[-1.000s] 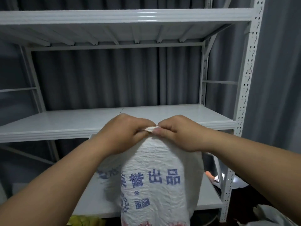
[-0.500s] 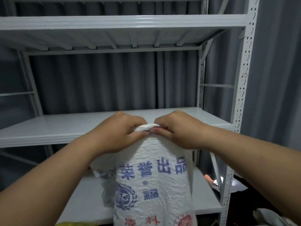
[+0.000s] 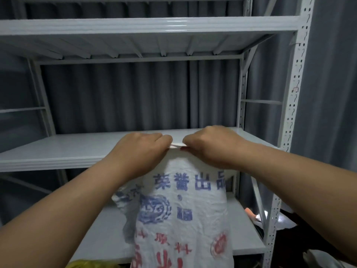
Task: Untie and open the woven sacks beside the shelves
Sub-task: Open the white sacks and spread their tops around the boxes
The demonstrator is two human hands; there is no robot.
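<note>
Curled fingers of the left hand (image 3: 139,151) and right hand (image 3: 210,146) pinch the top edge of the white printed sack (image 3: 179,213), a short strip taut between them. The sack hangs before the front edge of the middle shelf (image 3: 58,149).

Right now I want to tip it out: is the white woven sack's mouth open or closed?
Closed: the left hand and right hand pinch the white printed woven sack by its flat top edge.

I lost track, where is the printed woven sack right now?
In the head view the woven sack hangs centre-low before the white shelves, its top pinched between the left hand and right hand.
</note>
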